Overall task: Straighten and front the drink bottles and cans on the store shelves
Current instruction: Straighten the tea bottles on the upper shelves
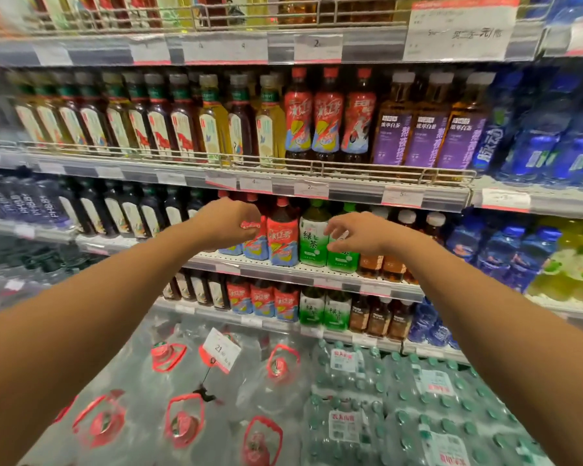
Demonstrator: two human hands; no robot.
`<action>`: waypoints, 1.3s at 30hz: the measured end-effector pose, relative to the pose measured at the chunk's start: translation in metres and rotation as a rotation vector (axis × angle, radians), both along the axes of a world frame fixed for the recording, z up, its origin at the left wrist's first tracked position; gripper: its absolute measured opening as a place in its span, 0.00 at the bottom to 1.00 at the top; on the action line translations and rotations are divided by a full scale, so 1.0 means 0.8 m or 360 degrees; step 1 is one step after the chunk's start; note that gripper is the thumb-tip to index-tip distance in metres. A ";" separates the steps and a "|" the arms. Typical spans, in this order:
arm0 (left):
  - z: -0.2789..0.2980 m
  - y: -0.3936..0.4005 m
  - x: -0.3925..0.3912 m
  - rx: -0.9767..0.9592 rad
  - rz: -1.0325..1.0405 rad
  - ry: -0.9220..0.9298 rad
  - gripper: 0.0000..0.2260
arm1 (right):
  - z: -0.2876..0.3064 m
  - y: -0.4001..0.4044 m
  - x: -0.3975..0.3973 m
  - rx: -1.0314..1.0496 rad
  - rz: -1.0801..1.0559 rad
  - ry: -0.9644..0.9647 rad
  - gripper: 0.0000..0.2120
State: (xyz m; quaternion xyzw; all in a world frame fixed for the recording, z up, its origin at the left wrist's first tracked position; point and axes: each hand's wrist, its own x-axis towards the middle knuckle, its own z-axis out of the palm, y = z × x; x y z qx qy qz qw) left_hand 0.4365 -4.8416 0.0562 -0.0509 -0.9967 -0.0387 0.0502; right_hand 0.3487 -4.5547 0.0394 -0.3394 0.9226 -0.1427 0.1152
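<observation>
On the third shelf down stand large red-label iced tea bottles (282,237) and, to their right, large green tea bottles (313,238). My left hand (228,223) reaches in from the left and grips a red iced tea bottle (254,242), its label showing between my fingers. My right hand (357,235) is at the second green tea bottle (342,262), with its fingers spread and loosely curved across the bottle's front. Whether they grip it is unclear. Both forearms stretch up from the bottom corners.
Wire-fronted shelves (317,169) above carry tea bottles and purple-label bottles (418,136). Blue bottles (535,142) fill the right bay. Brown tea bottles (391,264) stand right of the green ones. Smaller bottles line the shelf below (283,302). Shrink-wrapped water packs (350,398) and a price tag (220,349) lie lowest.
</observation>
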 end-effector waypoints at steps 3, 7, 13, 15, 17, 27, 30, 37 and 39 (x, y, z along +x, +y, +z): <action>0.012 -0.030 -0.003 0.0007 0.0006 0.0090 0.18 | 0.016 -0.021 0.008 -0.0016 0.0037 0.0028 0.20; 0.029 -0.062 -0.029 0.0056 -0.0043 0.0236 0.20 | 0.052 -0.050 -0.001 -0.0053 -0.0006 0.0247 0.19; 0.055 -0.124 -0.090 -0.0067 -0.0285 0.0534 0.24 | 0.093 -0.125 -0.026 -0.0292 -0.0182 0.0590 0.20; 0.070 -0.148 -0.106 -0.0123 -0.0354 0.0597 0.23 | 0.098 -0.150 -0.037 -0.0248 -0.0253 0.0737 0.24; 0.087 -0.171 -0.121 -0.0104 -0.0387 0.0650 0.22 | 0.099 -0.170 -0.050 -0.0144 -0.0335 0.0838 0.27; 0.137 -0.259 -0.165 0.0126 -0.0531 0.1100 0.19 | 0.061 -0.220 -0.086 0.0517 -0.0577 0.0735 0.25; 0.149 -0.262 -0.162 0.0135 -0.0501 0.1320 0.23 | 0.103 -0.232 -0.087 0.0477 -0.0533 0.0902 0.20; 0.164 -0.256 -0.178 -0.0086 -0.0203 0.1107 0.36 | 0.176 -0.302 -0.097 -0.0211 -0.0430 0.1017 0.31; 0.166 -0.261 -0.177 -0.0161 -0.0201 0.1084 0.37 | 0.181 -0.324 -0.111 -0.0197 -0.0452 0.0967 0.38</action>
